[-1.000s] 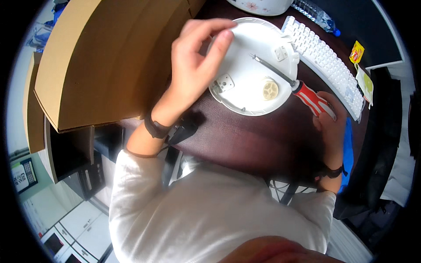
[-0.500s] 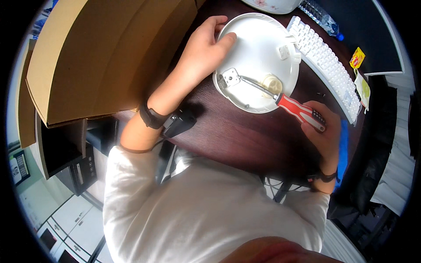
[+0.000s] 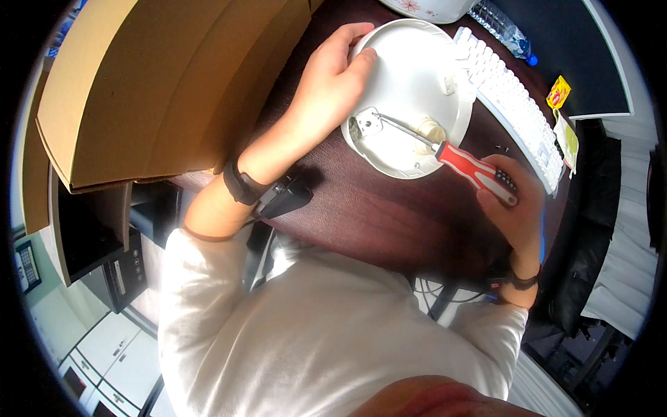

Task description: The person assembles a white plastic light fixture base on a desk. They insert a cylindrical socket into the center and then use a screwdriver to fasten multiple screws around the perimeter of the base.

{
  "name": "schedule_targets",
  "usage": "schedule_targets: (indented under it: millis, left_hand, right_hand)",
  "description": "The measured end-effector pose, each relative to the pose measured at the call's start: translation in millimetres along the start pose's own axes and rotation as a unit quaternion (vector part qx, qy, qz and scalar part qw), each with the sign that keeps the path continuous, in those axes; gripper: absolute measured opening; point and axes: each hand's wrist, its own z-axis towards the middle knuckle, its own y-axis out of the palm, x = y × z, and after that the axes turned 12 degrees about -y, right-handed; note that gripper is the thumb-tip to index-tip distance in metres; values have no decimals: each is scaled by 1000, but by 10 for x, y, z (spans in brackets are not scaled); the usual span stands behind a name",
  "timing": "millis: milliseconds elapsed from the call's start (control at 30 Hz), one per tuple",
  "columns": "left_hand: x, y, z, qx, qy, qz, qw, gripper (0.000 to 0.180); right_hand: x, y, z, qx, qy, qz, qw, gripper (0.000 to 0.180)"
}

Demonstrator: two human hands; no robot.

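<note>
A white round plastic housing (image 3: 410, 69), shallow like a dish, stands tilted on the dark desk. My left hand (image 3: 332, 80) is closed on its left rim, thumb inside and fingers behind. In the right hand (image 3: 520, 205) is a screwdriver with a red and white handle (image 3: 467, 167), its shaft reaching across the housing. The tip is at the upper edge of a small white square plate (image 3: 368, 124) at the housing's lower left; whether it sits in a screw I cannot tell. A cream round socket (image 3: 431, 131) lies behind the shaft.
A white keyboard (image 3: 511, 97) is just right of the housing, with tiny dark pieces (image 3: 503, 147) beside it. Farther back are a plastic bottle (image 3: 506, 31) and a yellow packet (image 3: 558, 92). A large cardboard box (image 3: 160, 90) stands left of my left arm.
The housing has tilted slightly, and the screwdriver tip has shifted from the plate's right side toward its upper edge. Both hands keep their hold. The whole view has moved a little.
</note>
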Motion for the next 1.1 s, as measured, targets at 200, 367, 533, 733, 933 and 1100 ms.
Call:
schedule_targets:
  millis: [200, 367, 533, 733, 933, 1100]
  left_hand:
    - [-38, 50, -32, 7, 30, -15, 999, 35]
    - [-88, 81, -50, 27, 35, -4, 999, 35]
    - [-63, 119, -55, 29, 29, -11, 999, 36]
    - [-57, 124, -79, 1, -12, -126, 992, 36]
    - [-9, 144, -138, 2, 15, -125, 992, 37]
    - [-35, 146, -122, -1, 4, -131, 991, 37]
  right_hand:
    - [-250, -163, 126, -42, 18, -50, 998, 30]
    - [-503, -230, 226, -47, -10, -99, 994, 35]
    - [-553, -285, 264, -34, -82, -141, 986, 37]
    - [-597, -283, 248, -44, -129, -169, 976, 37]
    - [-644, -360, 213, -110, -166, -243, 949, 40]
    - [-657, -466, 400, -165, -155, -226, 947, 45]
